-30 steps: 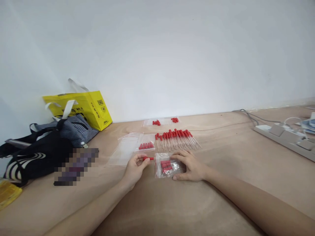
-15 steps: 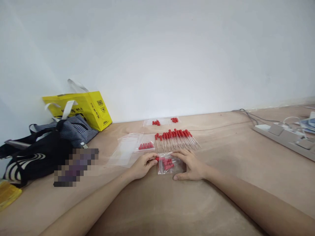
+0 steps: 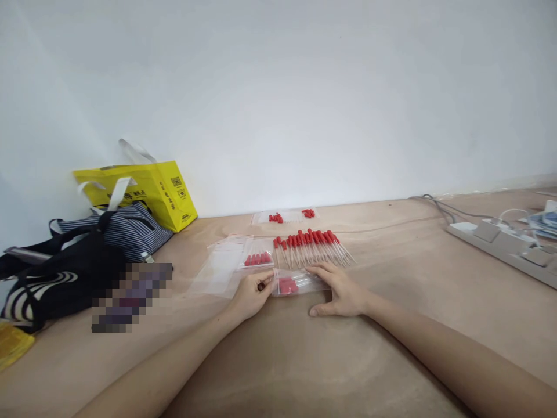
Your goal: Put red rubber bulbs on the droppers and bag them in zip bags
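Note:
A small clear zip bag (image 3: 315, 285) lies in front of me with several red-bulbed glass droppers (image 3: 288, 285) inside. Their bulbs point left and their tubes right. My left hand (image 3: 250, 296) is closed in a pinch on the bag's left end. On the other side, my right hand (image 3: 346, 295) is spread, thumb apart from the fingers, with its index finger reaching over the bag's far right part. Just beyond is a row of loose droppers (image 3: 311, 247), bulbs away from me. Left of that row sits another clear bag with red bulbs (image 3: 257, 259).
Flat clear bags (image 3: 215, 267) lie left of my left hand. By the wall rests a further clear bag (image 3: 291, 216) with red bulbs at both ends. A yellow bag (image 3: 174, 197), striped bag (image 3: 139, 232) and black bag (image 3: 65, 284) stand left; a power strip (image 3: 505, 244) lies right.
My left fingers have moved onto the left end of the zip bag. The bag has straightened, and the bulbs in it lie slightly farther left and closer together. The right hand has barely moved.

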Demonstrator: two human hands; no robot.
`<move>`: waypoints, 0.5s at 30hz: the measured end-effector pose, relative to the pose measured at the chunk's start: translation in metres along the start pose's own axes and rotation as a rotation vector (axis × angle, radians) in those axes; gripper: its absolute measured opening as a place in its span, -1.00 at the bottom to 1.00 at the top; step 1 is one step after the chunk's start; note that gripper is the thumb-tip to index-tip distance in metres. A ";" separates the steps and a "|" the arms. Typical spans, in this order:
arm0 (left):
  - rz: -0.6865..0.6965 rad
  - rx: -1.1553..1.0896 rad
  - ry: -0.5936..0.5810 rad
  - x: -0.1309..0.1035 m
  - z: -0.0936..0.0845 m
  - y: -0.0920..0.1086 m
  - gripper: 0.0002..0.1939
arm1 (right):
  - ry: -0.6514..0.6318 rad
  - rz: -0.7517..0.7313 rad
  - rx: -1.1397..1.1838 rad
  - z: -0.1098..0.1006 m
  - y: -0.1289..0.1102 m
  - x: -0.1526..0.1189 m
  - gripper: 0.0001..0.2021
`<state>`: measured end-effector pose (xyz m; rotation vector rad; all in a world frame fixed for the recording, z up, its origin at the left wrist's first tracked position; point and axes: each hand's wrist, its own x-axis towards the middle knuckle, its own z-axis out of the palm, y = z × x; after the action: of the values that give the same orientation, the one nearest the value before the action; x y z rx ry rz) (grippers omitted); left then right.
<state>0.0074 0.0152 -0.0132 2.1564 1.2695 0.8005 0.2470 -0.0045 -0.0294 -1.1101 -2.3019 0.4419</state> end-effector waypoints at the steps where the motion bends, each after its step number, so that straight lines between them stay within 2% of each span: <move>1: 0.012 -0.003 -0.004 -0.002 -0.001 0.001 -0.69 | -0.004 -0.005 -0.006 0.000 -0.001 0.000 -0.15; 6: 0.126 0.052 -0.045 -0.015 -0.008 0.003 -0.76 | -0.012 -0.033 -0.060 -0.004 -0.005 -0.001 -0.16; 8: 0.183 0.075 0.025 -0.017 -0.011 0.004 -0.82 | -0.007 -0.036 -0.069 -0.004 -0.007 -0.001 -0.19; 10: 0.207 0.112 0.156 -0.014 -0.017 0.004 -0.87 | -0.006 -0.041 -0.072 -0.003 -0.008 0.000 -0.21; 11: 0.197 0.147 0.214 -0.009 -0.020 0.004 -0.87 | -0.009 -0.046 -0.073 -0.002 -0.009 0.000 -0.22; 13: 0.108 0.241 0.236 0.008 -0.026 0.004 -0.86 | -0.022 -0.059 -0.080 -0.001 -0.010 0.000 -0.22; 15: -0.056 0.341 0.119 0.033 -0.029 0.002 -0.85 | -0.036 -0.072 -0.088 0.001 -0.010 0.000 -0.22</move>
<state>0.0012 0.0473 0.0162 2.3506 1.6197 0.7411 0.2399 -0.0105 -0.0249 -1.0651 -2.4045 0.3384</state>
